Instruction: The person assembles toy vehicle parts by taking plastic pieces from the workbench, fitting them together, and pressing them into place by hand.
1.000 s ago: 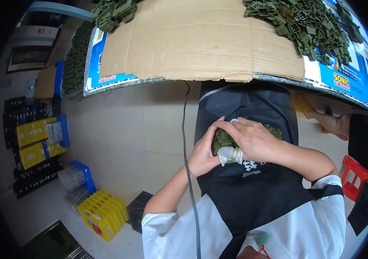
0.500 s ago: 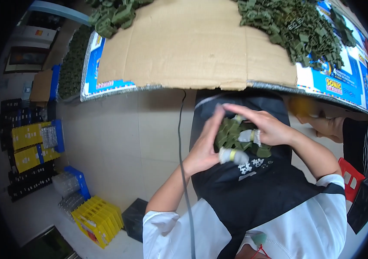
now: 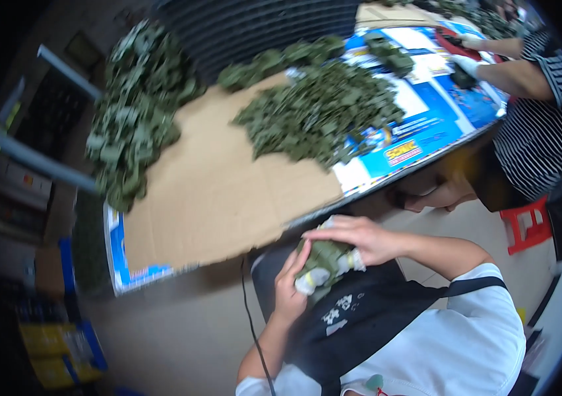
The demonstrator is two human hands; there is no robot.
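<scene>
Both my hands hold a bunch of green plastic pieces (image 3: 326, 259) over my black apron, just below the table's near edge. My left hand (image 3: 291, 285) cups it from the left, fingers curled round it. My right hand (image 3: 359, 236) lies over its top, fingers closed on it. White fingertip covers show beside the bunch. On the table lie a sheet of brown cardboard (image 3: 208, 191), a large heap of green pieces (image 3: 317, 112) in the middle and a second heap (image 3: 129, 125) at the left.
Another person in a striped top (image 3: 539, 132) works at the right end of the table, with gloved hands (image 3: 469, 56) on green parts. A red stool (image 3: 526, 224) stands below. A black cable (image 3: 249, 317) hangs by my left arm. Blue and yellow crates (image 3: 63, 343) sit on the floor at left.
My head has tilted up, so much more of the table top shows. My hands have raised the green bunch a little toward the table edge, still closed round it.
</scene>
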